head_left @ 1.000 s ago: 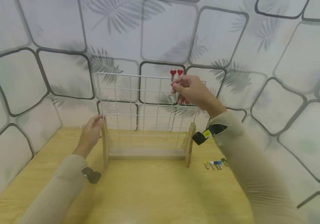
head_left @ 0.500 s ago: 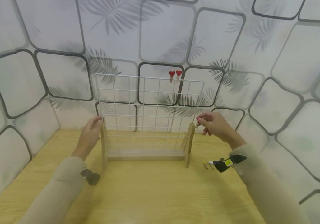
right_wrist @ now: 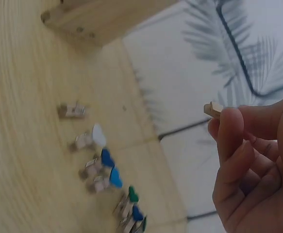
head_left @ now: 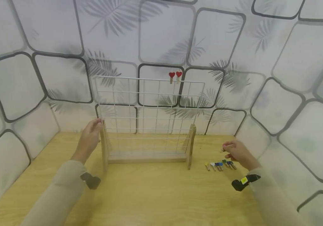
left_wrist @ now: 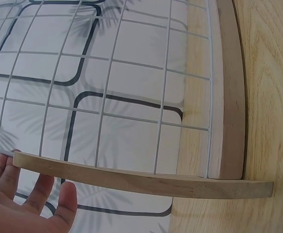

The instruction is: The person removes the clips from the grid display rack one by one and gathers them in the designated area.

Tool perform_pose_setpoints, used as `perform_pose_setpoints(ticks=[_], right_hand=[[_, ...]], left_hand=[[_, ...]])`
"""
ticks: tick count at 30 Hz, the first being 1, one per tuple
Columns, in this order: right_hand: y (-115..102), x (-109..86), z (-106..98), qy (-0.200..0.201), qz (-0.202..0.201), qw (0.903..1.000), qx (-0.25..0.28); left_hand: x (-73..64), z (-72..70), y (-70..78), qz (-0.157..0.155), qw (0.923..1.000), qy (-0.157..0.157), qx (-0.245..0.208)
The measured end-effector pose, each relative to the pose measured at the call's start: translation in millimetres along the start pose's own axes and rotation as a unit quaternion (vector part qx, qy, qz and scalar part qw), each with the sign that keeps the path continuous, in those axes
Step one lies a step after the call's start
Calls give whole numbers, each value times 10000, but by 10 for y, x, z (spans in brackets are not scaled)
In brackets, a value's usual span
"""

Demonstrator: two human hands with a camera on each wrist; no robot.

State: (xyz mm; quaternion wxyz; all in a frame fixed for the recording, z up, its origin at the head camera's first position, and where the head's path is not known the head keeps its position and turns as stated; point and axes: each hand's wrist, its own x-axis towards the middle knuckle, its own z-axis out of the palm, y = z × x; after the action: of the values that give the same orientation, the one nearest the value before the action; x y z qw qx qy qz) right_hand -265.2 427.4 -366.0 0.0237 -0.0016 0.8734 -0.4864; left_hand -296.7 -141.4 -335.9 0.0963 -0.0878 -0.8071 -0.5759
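Observation:
In the head view my left hand (head_left: pixel 88 136) holds the top of the left wooden upright of a white wire grid rack (head_left: pixel 150 118). The left wrist view shows my fingertips around the end of that upright (left_wrist: pixel 131 180). Off to the rack's right, above the table, my right hand (head_left: pixel 239 153) pinches a small clothespin with a pink top (head_left: pixel 225 146); its wooden end (right_wrist: pixel 212 109) pokes out past the fingertips, the rest hidden by them. Two red heart clothespins (head_left: pixel 172 75) are clipped side by side on the rack's top wire, right of centre.
On the table (head_left: pixel 150 191), below my right hand, several heart clothespins lie in a loose row: a yellow clothespin (head_left: pixel 207 166), a white clothespin (head_left: pixel 213 166), then blue and green ones (head_left: pixel 224 161). A patterned wall (head_left: pixel 167 37) rises behind the rack.
My right hand has moved from the rack's top wire down and to the right, still pinching the pink clothespin. My left hand has kept its place on the upright.

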Motion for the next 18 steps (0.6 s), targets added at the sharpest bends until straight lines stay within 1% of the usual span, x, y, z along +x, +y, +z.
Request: perform_pose_setpoints(ticks=[3, 6, 10, 13, 18], right_hand=[[209, -24, -46, 169, 214, 9996, 72], [369, -51, -100, 305, 439, 9984, 172], [510, -63, -144, 410, 511, 9977, 187], [595, -48, -161, 546, 411, 9977, -34], [770, -29, -166, 880, 618, 9934, -404]], left_hand=[[-13, -2, 15, -11, 10000, -1, -20], [-9, 11, 26, 12, 10000, -17, -56], [-6, 13, 32, 36, 10000, 7, -49], [-6, 9, 37, 49, 10000, 21, -29], [-12, 9, 37, 82, 10000, -9, 43]])
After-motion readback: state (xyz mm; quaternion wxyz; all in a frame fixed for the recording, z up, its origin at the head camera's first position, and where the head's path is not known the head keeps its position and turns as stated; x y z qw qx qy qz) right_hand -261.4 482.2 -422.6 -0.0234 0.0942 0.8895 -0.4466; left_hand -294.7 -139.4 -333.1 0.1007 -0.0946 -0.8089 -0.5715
